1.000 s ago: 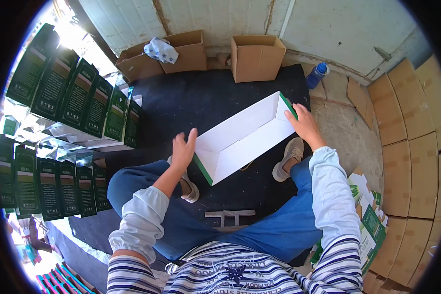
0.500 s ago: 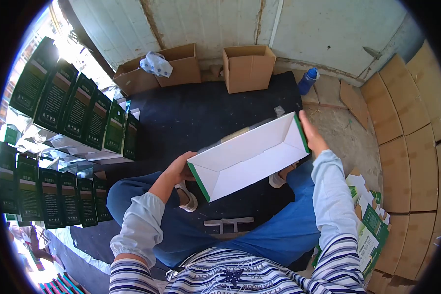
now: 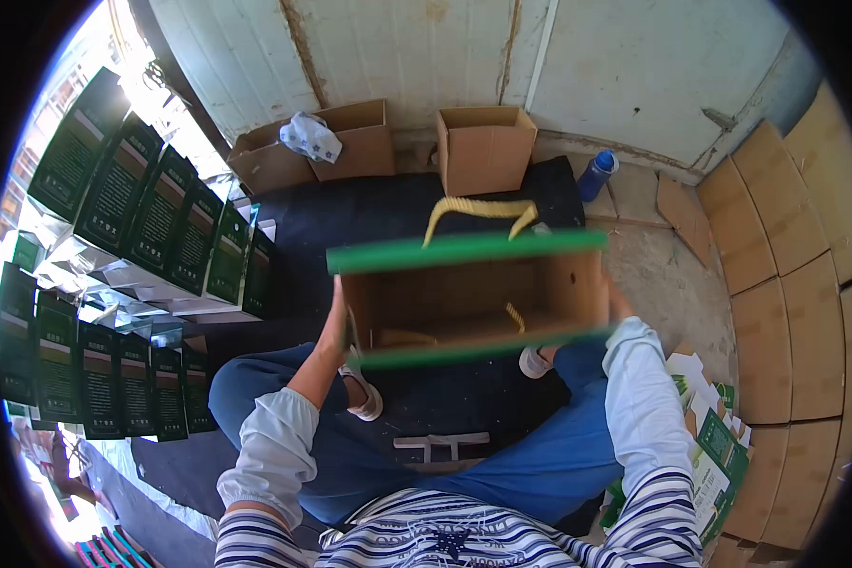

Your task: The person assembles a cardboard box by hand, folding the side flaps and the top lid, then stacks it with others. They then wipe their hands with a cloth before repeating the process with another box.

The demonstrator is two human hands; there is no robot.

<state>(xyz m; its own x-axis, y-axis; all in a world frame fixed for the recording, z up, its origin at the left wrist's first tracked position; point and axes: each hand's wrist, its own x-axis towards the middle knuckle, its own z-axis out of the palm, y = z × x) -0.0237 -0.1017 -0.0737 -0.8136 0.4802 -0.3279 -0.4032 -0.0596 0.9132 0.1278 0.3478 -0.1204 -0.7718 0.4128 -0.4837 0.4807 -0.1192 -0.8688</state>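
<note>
I hold a green paper gift bag (image 3: pixel 464 298) in the air above my knees, its open mouth turned toward me so the brown inside shows. Yellow rope handles (image 3: pixel 478 213) stand up from its far rim and a second one hangs inside. My left hand (image 3: pixel 336 317) grips the bag's left end. My right hand (image 3: pixel 618 305) grips the right end and is mostly hidden behind it. The bag is blurred by motion.
Rows of finished dark green bags (image 3: pixel 151 199) lie at the left. Open cardboard boxes (image 3: pixel 486 147) stand by the wall, one with a white cloth (image 3: pixel 310 135). A blue bottle (image 3: pixel 596 175) stands far right. Flat cartons (image 3: pixel 786 246) line the right. Flat green bags (image 3: pixel 715 440) lie by my right thigh.
The bag has been tipped up and turned: earlier its white folded base faced me, now its open mouth and handles do. Both hands stayed on its ends and lifted it.
</note>
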